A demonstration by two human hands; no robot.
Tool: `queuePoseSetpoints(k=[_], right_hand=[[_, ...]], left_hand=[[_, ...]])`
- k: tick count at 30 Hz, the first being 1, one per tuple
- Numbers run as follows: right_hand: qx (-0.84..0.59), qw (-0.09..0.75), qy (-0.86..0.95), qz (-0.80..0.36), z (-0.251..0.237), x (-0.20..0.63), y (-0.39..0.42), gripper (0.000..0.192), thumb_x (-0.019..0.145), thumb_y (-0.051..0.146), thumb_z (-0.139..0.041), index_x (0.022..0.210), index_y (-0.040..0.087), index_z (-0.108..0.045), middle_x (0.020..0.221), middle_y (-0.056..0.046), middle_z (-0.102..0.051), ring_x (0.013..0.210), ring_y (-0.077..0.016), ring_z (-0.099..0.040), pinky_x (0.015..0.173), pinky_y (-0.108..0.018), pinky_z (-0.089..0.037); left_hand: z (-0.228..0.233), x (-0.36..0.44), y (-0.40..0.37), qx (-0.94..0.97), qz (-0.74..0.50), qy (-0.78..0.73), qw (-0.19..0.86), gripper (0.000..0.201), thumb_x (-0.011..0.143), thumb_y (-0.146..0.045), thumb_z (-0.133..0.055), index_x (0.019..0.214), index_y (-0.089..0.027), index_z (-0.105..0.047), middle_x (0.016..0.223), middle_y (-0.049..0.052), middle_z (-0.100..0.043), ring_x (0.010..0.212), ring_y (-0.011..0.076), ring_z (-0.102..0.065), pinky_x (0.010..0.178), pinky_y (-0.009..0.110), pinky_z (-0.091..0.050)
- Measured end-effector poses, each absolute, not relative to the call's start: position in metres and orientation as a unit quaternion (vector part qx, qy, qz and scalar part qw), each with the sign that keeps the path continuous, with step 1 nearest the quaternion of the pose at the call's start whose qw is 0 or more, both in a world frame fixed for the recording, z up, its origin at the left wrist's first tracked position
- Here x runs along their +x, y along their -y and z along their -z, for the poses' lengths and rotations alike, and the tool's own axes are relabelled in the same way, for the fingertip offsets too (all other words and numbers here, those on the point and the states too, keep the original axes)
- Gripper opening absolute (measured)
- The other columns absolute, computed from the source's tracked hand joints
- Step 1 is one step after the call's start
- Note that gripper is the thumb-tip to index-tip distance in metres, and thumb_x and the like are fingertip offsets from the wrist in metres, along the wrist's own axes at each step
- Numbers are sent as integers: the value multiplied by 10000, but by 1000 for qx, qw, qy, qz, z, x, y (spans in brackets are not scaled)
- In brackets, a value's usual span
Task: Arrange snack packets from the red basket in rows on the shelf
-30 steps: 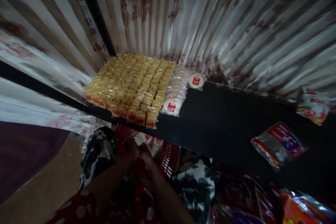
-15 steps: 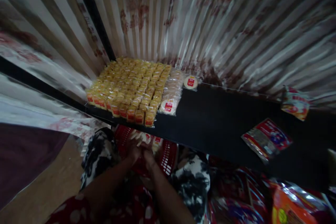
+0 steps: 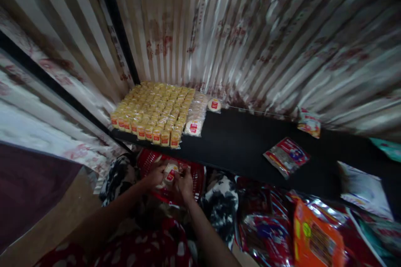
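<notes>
- Over the red basket point(image 3: 197, 177), the left hand point(image 3: 156, 175) and right hand point(image 3: 185, 183) are both gripping one round packet point(image 3: 170, 172).
- Yellow packs point(image 3: 155, 112) are sitting on the black shelf point(image 3: 244, 146) above.

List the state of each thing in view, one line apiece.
Left hand: over the red basket, grip on a round packet.
Right hand: at the same packet, grip unclear.
Round packet: lifted between both hands.
Red basket: below the shelf, packets inside.
Yellow packets: packed in rows on the black shelf.
Red pouch: lying flat on the shelf.
</notes>
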State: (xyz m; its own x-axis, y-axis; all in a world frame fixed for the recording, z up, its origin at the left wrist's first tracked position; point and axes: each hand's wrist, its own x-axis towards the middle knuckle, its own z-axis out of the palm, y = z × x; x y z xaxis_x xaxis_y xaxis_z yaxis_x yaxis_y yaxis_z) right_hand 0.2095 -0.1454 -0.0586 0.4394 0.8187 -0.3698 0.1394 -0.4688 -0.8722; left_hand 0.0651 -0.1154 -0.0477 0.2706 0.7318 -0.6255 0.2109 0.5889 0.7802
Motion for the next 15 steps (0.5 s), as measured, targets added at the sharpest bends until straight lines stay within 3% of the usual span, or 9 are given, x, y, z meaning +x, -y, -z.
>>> queuePoseSetpoints(k=[8, 15], right_hand=[[-632, 473, 263, -555, 4, 229, 166, 374, 545, 487, -705, 753, 188, -622, 612, 16, -616, 587, -155, -566, 574, -256, -429], [-556, 534, 250, -586, -44, 264, 166, 409, 574, 483, -736, 835, 186, -628, 795, -37, -691, 757, -205, -627, 674, -287, -467]], left_hand=[[-17, 59, 110, 529, -168, -442, 704, 350, 654, -354, -637, 938, -152, -667, 802, 33, -655, 644, 139, -524, 538, 221, -391], [-67, 109, 103, 488, -270, -406, 724, 444, 680, -419, -671, 1027, -145, -627, 912, 60, -660, 727, 148, -568, 614, 230, -409]])
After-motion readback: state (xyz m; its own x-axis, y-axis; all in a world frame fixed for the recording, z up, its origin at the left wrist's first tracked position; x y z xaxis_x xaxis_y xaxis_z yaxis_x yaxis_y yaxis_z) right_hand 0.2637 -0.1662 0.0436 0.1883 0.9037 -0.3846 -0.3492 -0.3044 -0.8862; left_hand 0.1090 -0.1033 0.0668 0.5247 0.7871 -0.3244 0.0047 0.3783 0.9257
